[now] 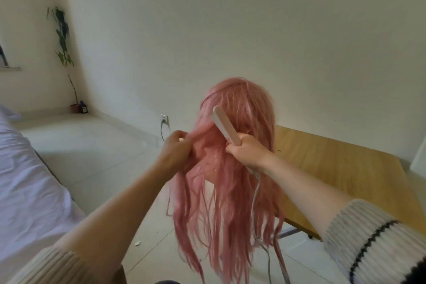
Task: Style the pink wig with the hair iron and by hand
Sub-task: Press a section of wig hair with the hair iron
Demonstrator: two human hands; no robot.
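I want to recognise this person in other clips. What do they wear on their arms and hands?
Both hands, left hand and right hand, are bare. Each forearm is uncovered, with a cream ribbed knit sleeve pushed up. The right sleeve has dark stripes; the left sleeve looks plain.

Long pink wig [232, 168] hanging in front of a wooden table [341, 168], left hand [176, 153] pinching a side strand, right hand [247, 152] gripping a white hair iron [224, 125] angled against the wig, cord [255, 203] trailing down, potted plant [63, 53] in the corner

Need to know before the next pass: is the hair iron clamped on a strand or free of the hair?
Cannot tell. The hair iron, gripped by the right hand, lies against the pink wig; only its outer face shows.
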